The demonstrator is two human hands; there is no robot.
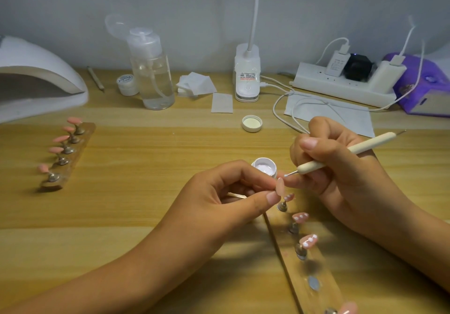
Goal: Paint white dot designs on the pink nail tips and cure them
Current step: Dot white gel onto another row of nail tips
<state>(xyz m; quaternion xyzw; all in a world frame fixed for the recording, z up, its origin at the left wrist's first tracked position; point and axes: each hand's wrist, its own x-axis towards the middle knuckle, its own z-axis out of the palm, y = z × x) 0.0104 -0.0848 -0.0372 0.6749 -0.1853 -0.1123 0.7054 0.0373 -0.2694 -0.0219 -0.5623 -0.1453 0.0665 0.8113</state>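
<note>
My left hand pinches a plain pink nail tip on its stand, lifted just above the near wooden holder strip. My right hand grips a cream dotting tool; its white-loaded point hovers right beside the held tip. An open jar of white gel sits just behind my fingers. On the near strip, three pink tips carry white dots, and another tip sits at the bottom edge. A second strip at the left holds several plain pink tips.
A white curing lamp stands at the far left. Along the back are a clear pump bottle, a small white jar, wipes, a desk lamp base, a power strip with cables, and a purple box. The jar lid lies mid-table.
</note>
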